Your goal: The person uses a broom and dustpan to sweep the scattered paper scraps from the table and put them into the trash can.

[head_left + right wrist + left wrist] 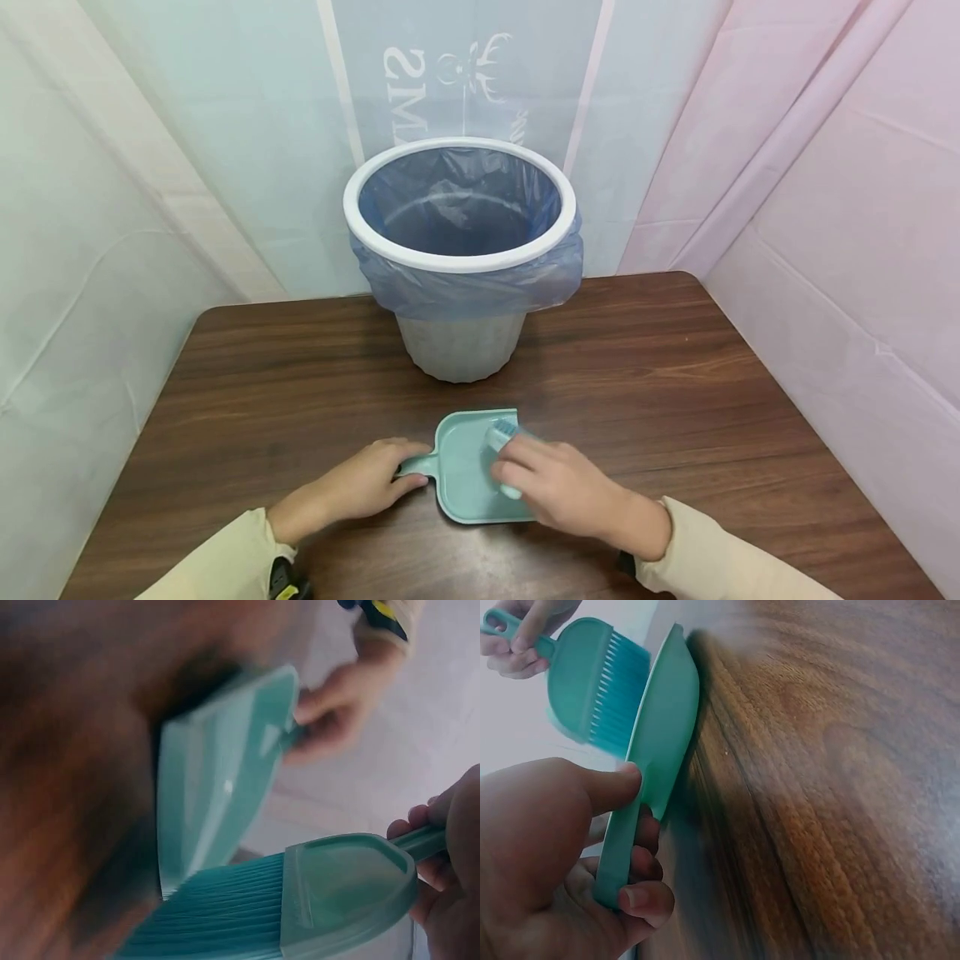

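A mint-green dustpan [467, 475] lies on the dark wood table, its handle toward the left and its open edge toward the right. My left hand [369, 479] grips that handle, thumb on top and fingers curled beneath it in the left wrist view. My right hand [562, 487] holds a small hand brush [349, 881] by its handle, over the right part of the pan. The brush has a mint-green body and teal bristles [225, 911], which reach the pan's open edge in the right wrist view. No debris shows in the pan.
Behind the dustpan stands a white bin [461, 346] with a blue plastic liner [480, 292] folded over its rim. Pale fabric walls [847, 208] enclose the wood table [247, 392] at the back and both sides.
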A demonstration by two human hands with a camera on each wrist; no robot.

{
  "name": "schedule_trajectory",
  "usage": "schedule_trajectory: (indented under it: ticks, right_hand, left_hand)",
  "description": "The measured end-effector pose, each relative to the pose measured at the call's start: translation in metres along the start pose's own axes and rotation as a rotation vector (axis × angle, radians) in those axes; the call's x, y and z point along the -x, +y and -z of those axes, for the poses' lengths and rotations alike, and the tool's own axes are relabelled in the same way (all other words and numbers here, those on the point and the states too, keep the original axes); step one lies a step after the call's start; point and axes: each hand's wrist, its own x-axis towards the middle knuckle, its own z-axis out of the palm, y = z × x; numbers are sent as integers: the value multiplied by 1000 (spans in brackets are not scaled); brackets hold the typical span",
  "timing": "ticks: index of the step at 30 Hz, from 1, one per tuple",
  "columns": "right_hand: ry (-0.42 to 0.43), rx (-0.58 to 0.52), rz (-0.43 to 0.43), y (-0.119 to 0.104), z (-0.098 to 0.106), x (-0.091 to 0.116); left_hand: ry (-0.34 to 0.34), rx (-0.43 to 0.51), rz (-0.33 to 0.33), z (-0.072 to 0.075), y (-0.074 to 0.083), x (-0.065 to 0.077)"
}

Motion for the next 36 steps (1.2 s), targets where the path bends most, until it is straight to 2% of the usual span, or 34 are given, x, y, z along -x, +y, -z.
schedule_trajectory:
  ticks: [5, 10, 15, 19, 28, 36]
  right_hand:
    - [-100, 11, 40, -9, -10, -2]
    - [-159, -67, 13, -14, -18, -4]
    - [-278, -160, -35, -18, -25, -4]
    - [-352, -158, -62, -20, -31, -3]
    - [-408, -160, -50, -23, -45, 1]
    - [-400, -102, -14, -23, -49, 1]
  left_hand:
    - [-19, 20, 5, -1, 5, -3]
    - [-19, 4, 1, -3, 7, -3]
    - [-40, 0, 7, -3, 7, -3]
    - [-68, 15, 26, -2, 8, -4]
    - [-87, 19, 14, 0, 9, -5]
    - [-94, 36, 34, -1, 8, -6]
